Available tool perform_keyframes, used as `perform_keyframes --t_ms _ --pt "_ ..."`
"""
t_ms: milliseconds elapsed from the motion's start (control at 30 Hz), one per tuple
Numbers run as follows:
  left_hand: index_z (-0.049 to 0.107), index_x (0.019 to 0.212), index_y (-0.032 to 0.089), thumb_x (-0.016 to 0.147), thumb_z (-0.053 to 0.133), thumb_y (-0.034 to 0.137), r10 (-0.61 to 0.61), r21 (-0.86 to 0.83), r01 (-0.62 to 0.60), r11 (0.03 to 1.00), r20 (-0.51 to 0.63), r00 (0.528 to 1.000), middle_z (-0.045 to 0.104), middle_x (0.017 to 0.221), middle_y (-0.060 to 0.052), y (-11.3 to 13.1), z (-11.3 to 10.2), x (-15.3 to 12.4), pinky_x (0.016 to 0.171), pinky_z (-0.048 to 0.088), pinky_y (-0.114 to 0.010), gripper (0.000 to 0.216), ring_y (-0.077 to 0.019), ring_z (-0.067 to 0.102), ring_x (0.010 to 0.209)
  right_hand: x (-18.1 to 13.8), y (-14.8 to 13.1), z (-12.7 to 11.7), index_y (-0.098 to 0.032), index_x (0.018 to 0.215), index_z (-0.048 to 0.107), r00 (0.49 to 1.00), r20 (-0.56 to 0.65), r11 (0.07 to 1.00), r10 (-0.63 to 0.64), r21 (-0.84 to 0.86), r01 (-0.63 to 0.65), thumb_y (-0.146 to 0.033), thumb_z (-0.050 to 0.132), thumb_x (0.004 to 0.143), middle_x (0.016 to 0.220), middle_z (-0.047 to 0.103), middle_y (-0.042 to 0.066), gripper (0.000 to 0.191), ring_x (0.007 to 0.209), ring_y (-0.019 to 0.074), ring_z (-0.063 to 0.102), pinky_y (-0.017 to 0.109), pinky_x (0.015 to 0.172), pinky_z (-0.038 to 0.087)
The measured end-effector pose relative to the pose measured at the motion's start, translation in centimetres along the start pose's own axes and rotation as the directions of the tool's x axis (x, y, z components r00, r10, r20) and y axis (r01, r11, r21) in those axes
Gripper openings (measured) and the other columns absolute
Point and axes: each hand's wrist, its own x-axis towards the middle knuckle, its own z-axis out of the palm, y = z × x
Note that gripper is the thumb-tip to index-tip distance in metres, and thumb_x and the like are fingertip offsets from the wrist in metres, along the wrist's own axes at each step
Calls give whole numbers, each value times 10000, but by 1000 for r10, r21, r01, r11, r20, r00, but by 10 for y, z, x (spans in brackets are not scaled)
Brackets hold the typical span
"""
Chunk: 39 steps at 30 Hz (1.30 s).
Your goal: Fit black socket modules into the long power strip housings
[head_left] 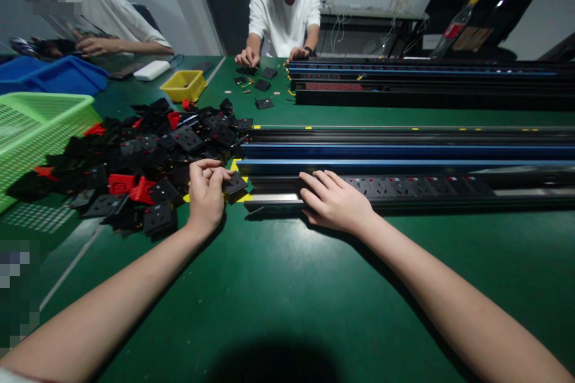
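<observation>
Between the thumb and fingers of my left hand (207, 194) is a black socket module (235, 186), held at the left end of a long black rail (274, 206). My right hand (336, 200) lies over that rail, fingers stretched out and slightly apart. To the right of it, a row of black socket modules (413, 187) with small red marks sits in the rail's channel. A large heap of loose black modules (186, 139) spreads beside my left hand, with a few red ones (121, 184) among them.
More long rails, including a blue-edged one (404, 166), lie behind mine. A green basket (45, 131), blue bins (49, 75) and a yellow tray (184, 85) stand at left. Across the green table (278, 287), a person (285, 18) handles small parts near further rails (404, 97). Another person sits at left.
</observation>
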Motion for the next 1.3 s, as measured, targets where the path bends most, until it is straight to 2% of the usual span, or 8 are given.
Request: perform_keyframes --t_ms 267,533,600,733,933,1067,1300 --pt "466 1031 252 929 516 361 13 -31 -12 999 37 999 583 762 7 -1 0 -2 912 527 -419 157 -212 686 899 0 0 0 -134 1152 642 1000 8 999 -10 -34 10 -358 514 948 1455 526 182 329 1218 359 568 486 1024 445" --pt "435 1109 235 866 614 322 10 62 -17 998 112 994 618 934 -22 -9 1 -4 940 505 -404 314 -200 653 997 0 1 2 -137 1144 647 1000 -9 999 -13 -41 13 -353 538 934 1447 534 182 321 1218 356 570 486 1028 445" --pt "432 1114 236 858 617 297 27 110 -43 993 137 990 608 976 -28 -7 1 -6 950 496 -404 322 -200 640 1013 0 1 1 -137 1145 650 1000 -13 999 -14 -43 13 -350 544 931 1444 537 183 319 1223 358 568 487 1030 447" --pt "456 1118 219 879 580 301 23 319 -74 945 159 987 587 1095 -76 -3 2 -9 968 468 -427 282 -227 588 1075 1 1 1 -129 1137 655 1000 -19 999 -23 -47 22 -348 544 931 1438 542 189 321 1218 366 573 490 1024 457" --pt "487 1060 216 934 488 400 -15 531 -115 839 234 972 582 1088 -105 1 1 -13 992 418 -490 223 -286 522 1095 1 2 2 -132 1153 663 999 -26 999 -24 -22 24 -336 589 902 1434 545 196 332 1211 363 580 498 1019 458" --pt "496 1021 226 944 469 430 -32 578 -133 805 267 963 595 1074 -106 4 2 -13 987 410 -492 220 -301 502 1102 1 2 1 -126 1128 668 999 -25 998 -36 -55 35 -334 569 915 1431 549 193 314 1208 364 584 486 1013 465" --pt "507 1006 233 948 473 428 -31 561 -130 818 268 963 608 1051 -95 4 2 -12 955 414 -474 206 -287 520 1056 2 2 0 -125 1132 672 998 -52 999 -41 -32 39 -324 610 889 1417 559 203 320 1183 362 599 489 1010 463"
